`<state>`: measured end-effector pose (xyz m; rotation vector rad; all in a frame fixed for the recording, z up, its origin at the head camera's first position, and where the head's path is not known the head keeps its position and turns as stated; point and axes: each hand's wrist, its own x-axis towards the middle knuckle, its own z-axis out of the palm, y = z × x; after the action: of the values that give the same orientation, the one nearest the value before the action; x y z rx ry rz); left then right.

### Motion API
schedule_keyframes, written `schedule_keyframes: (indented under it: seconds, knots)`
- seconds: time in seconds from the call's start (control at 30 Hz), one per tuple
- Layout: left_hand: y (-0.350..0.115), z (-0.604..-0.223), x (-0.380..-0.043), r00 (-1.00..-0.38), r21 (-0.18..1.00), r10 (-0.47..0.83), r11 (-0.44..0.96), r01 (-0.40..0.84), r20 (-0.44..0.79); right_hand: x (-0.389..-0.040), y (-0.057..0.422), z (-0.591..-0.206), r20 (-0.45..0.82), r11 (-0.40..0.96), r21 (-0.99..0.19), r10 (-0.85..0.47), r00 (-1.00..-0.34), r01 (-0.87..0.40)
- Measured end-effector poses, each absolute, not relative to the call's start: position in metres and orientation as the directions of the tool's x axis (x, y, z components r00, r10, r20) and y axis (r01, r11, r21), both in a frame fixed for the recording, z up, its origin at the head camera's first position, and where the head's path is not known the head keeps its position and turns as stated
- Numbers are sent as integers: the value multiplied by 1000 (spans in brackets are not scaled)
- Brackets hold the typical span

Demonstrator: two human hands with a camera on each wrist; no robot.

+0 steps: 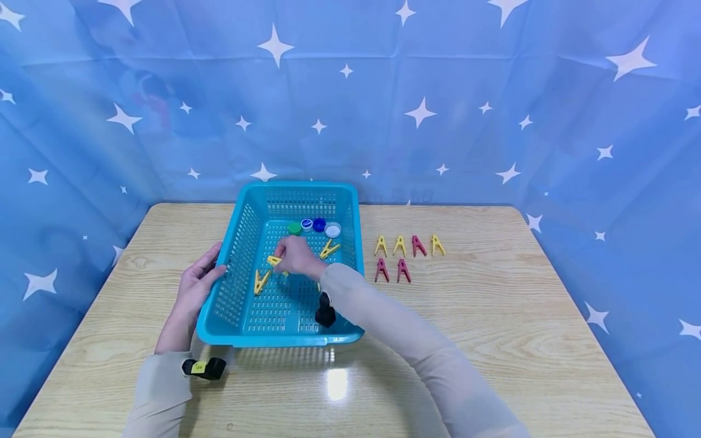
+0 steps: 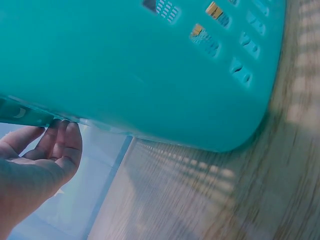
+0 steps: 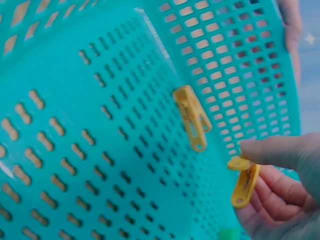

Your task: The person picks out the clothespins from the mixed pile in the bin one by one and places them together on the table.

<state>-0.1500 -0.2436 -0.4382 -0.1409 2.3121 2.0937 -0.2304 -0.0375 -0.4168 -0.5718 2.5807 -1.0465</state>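
Observation:
A turquoise plastic basket (image 1: 274,340) stands on the table. My left hand (image 1: 196,286) grips its left rim, with fingertips at the rim in the left wrist view. Inside the basket, my right hand (image 1: 298,255) pinches a yellow clothespin (image 3: 245,185) between thumb and fingers, held above the floor. Another yellow clothespin (image 1: 261,282) lies close by on the basket floor, near the left wall. A further yellow clothespin (image 1: 329,249) lies right of the hand. Bottle caps sit at the back: a green cap (image 1: 294,229), a blue cap (image 1: 319,224) and two whitish ones.
Right of the basket, clothespins lie on the wooden table (image 1: 493,304) in two rows. The back row has yellow ones and a red clothespin (image 1: 418,246); the front row has two red ones. A blue star-patterned curtain (image 1: 372,146) hangs behind the table.

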Motion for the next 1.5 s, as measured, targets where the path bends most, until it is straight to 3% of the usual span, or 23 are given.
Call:
schedule_keyframes:
  seconds: [0.2,1.07,1.5]
  knots:
    - [-243,-439,-150,-996,992,-49,102,-73,-69,-231,-29,-402,-108,637,-739,-436,-894,-221]
    - [-244,-440,-148,-996,995,-51,66,-78,-74,-223,27,-351,82,605,-725,-398,-914,-329]
    - [-244,-439,-149,-995,993,-55,83,-88,-83,-222,68,-346,68,595,-765,-305,-950,-246]
